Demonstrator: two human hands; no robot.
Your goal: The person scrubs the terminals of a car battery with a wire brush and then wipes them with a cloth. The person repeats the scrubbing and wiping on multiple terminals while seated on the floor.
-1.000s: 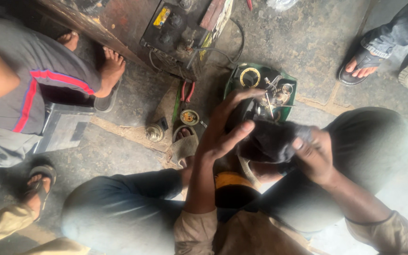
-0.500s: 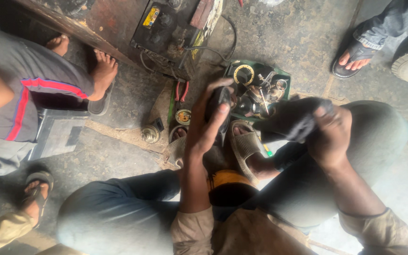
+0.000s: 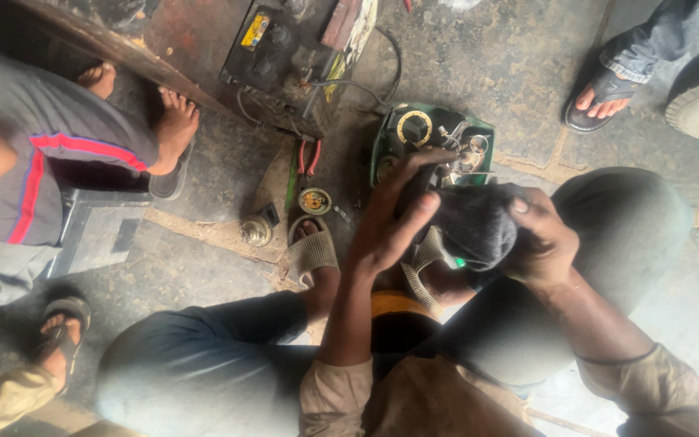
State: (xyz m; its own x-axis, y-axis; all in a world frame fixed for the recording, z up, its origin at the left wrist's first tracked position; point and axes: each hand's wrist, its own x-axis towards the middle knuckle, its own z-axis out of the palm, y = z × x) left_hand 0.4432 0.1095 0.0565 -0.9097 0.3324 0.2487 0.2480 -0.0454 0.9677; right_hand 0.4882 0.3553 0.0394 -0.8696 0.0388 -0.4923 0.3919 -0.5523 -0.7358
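Observation:
I squat on a concrete floor, and both hands meet in front of my knees. My right hand [image 3: 545,237] grips a dark grey cloth [image 3: 471,224] bunched around something I cannot make out. My left hand [image 3: 394,220] presses its palm and spread fingers against the left side of that cloth bundle. Just beyond the hands lies a green tray [image 3: 387,146] holding a round yellow-ringed part [image 3: 413,128] and several small metal pieces. My feet in grey sandals [image 3: 311,252] rest under the hands.
A black battery [image 3: 266,47] with cables sits at the top on a rusty plate. Red-handled pliers [image 3: 308,157], a round brass part [image 3: 315,201] and a metal fitting [image 3: 256,231] lie on the floor. Another person's bare feet [image 3: 174,121] are at left, a sandalled foot [image 3: 603,93] at top right.
My right hand has pulled the cloth bundle back left and down against my left hand, after swinging it out to the right. My left hand stays on the bundle.

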